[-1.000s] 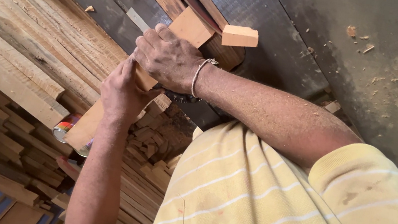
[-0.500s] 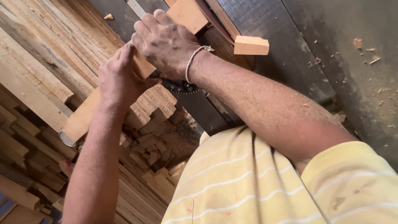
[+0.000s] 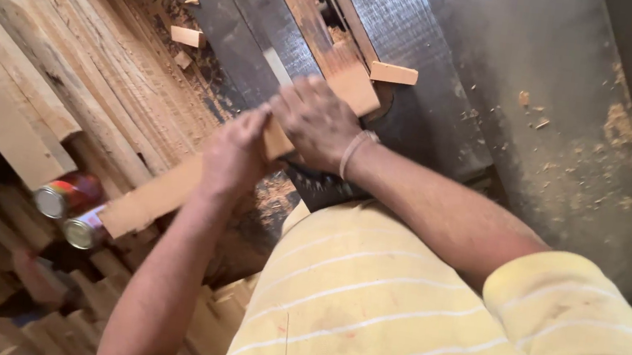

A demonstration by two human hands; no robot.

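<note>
Both hands have a grip on the long wooden strip [image 3: 169, 192]: the left hand [image 3: 234, 155] is closed round its middle, and the right hand [image 3: 316, 121] presses down on top just ahead of it, fingers curled over the wood, a pale band on that wrist. That strip runs on a slant, its near end sticking out over the stacked planks [image 3: 31, 78] on the left, its far end lying on the grey metal machine bench [image 3: 456, 82] beside the dark slot. Just past the right hand, a small offcut block [image 3: 393, 73] sits on the metal, close to the strip's far end but apart from it. Another little wood scrap [image 3: 187, 36] rests further left on the bench edge. Sawdust is scattered over the metal to the right. Two round tins [image 3: 75, 208] lie among the timber below the strip's near end
</note>
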